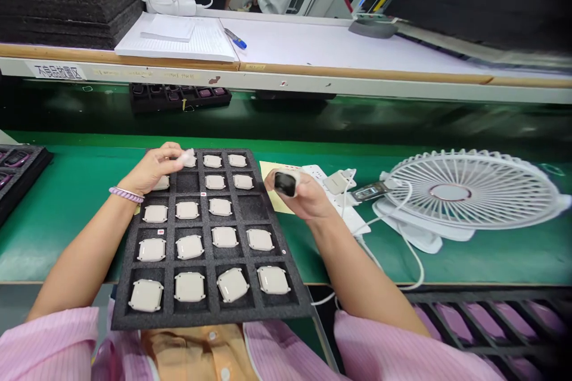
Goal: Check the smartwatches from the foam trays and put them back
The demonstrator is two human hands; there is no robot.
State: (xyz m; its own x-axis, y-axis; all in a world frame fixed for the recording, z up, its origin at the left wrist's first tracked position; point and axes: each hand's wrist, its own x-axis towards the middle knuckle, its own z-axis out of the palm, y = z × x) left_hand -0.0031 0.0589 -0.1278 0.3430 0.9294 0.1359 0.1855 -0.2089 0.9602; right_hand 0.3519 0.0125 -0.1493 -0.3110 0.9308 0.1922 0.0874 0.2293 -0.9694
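A black foam tray (pixel 210 303) with square pockets lies in front of me, most pockets holding a cream-white square casing (pixel 189 246). My left hand (pixel 154 168) hovers over the tray's far left corner, fingers pinched on one white casing (pixel 186 158). My right hand (pixel 300 193) is raised just right of the tray and grips a small white device with a dark glossy face (pixel 285 183). A few pockets near the far rows stand empty.
A white desk fan (pixel 469 190) lies tilted on the green belt at right, with a white power strip (pixel 333 181) and cables beside it. Dark trays sit at far left (pixel 18 166) and lower right (pixel 491 321). People stand beyond the back bench.
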